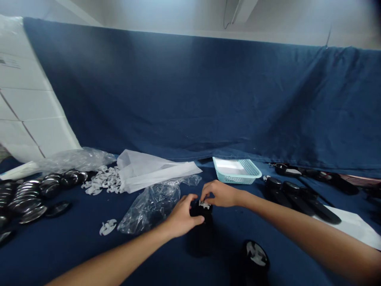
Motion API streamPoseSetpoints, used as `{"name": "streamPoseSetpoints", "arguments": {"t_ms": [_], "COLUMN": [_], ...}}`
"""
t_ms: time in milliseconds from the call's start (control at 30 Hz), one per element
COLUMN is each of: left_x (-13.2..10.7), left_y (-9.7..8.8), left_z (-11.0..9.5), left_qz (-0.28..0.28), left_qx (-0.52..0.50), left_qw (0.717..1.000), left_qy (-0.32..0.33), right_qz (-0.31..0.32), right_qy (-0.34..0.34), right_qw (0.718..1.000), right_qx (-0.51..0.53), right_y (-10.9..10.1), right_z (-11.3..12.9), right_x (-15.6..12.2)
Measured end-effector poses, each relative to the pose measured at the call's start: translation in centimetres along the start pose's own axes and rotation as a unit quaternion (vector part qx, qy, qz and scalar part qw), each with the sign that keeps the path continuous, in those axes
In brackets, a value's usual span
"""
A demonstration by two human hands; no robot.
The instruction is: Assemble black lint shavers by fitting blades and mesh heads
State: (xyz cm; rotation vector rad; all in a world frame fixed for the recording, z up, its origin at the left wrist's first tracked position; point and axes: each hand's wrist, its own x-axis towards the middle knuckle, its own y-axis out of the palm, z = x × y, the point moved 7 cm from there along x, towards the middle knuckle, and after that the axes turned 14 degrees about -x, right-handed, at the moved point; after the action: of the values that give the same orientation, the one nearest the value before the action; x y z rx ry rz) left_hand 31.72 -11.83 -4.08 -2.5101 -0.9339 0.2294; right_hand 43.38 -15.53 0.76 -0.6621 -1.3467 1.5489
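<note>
In front of me stands a dark, round-topped black part (207,213), its lower portion merging into shadow. My left hand (183,216) curves around its left side, thumb toward the near face and fingers behind. A small light-grey plastic piece (204,205) sits at the top of that part, pinched by the fingertips of my right hand (218,194). Nearer to me on the right is another black part (253,264) with a similar grey piece set in its round top. A loose grey plastic piece (107,227) lies on the cloth left of my hands.
Grey plastic pieces (102,180) are heaped beside a white bag (149,171). A crumpled clear bag (151,206) lies near my left forearm. Shiny black discs (29,196) fill the left. A light-blue basket (238,179) stands behind my right hand; black long-handled items (300,198) lie right.
</note>
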Motion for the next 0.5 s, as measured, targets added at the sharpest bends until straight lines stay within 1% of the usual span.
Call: {"name": "streamPoseSetpoints", "arguments": {"t_ms": [67,133,233,300,367,433,500], "left_x": [-0.2,0.3,1.3,1.4,0.7,-0.3,-1.3], "left_y": [1.3,2.3,3.3,3.8,4.1,4.3,4.1], "left_z": [0.3,0.5,0.7,0.8,0.8,0.6,-0.3], "left_qz": [-0.007,-0.012,-0.017,-0.017,-0.014,-0.007,-0.002], "left_qx": [0.006,0.007,-0.004,-0.018,-0.031,-0.039,-0.041], "left_qw": [1.0,1.0,1.0,1.0,0.999,0.999,0.999], "left_qy": [0.018,0.023,0.015,0.009,0.004,0.003,0.009], "right_qz": [0.001,-0.002,-0.013,-0.017,-0.014,-0.01,-0.016], "right_qy": [-0.004,-0.003,0.009,0.017,0.013,0.002,-0.007], "right_qw": [1.0,1.0,1.0,1.0,1.0,0.999,0.999], "right_qx": [0.006,0.012,0.013,0.014,0.02,0.03,0.037], "right_y": [0.1,0.1,0.0,-0.1,0.0,0.1,-0.4], "right_z": [-0.2,-0.4,-0.9,-0.8,-0.2,0.9,2.2], "right_x": [0.0,0.0,-0.5,-1.2,-2.1,-3.1,-4.1]}}
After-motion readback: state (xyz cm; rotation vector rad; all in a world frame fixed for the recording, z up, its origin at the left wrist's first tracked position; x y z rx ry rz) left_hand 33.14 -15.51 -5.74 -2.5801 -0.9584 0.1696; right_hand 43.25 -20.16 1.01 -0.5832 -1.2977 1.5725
